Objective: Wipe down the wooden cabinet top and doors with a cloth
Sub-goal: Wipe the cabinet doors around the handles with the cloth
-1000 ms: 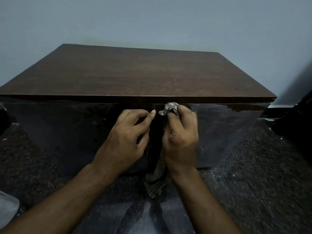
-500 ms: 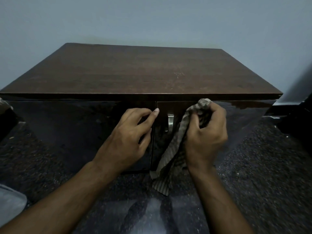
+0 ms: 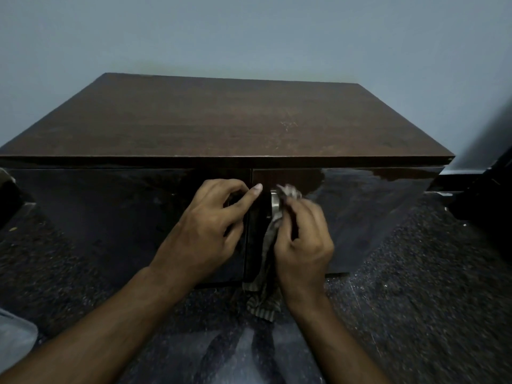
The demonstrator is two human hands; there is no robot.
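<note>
A low dark wooden cabinet fills the view, with a brown matte top [image 3: 221, 123] and two glossy doors: the left door [image 3: 105, 214] and the right door [image 3: 368, 206]. My right hand [image 3: 302, 239] grips a striped grey-brown cloth [image 3: 263, 300] and presses its bunched end against the metal handle [image 3: 274, 204] of the right door, near the centre gap. The rest of the cloth hangs down below my wrist. My left hand [image 3: 210, 228] rests curled on the inner edge of the left door, forefinger pointing to the gap; whatever it may hold is hidden under the fingers.
The cabinet stands against a pale blue-grey wall [image 3: 249, 37] on a dark speckled floor [image 3: 415, 300]. A dark object [image 3: 493, 195] sits at the right edge, and another dark shape [image 3: 8, 195] at the left. Something pale grey [image 3: 13, 339] shows at the lower left.
My right hand has moved back left with the cloth, from the upper part of the right door to its metal handle. My left hand has stayed in place.
</note>
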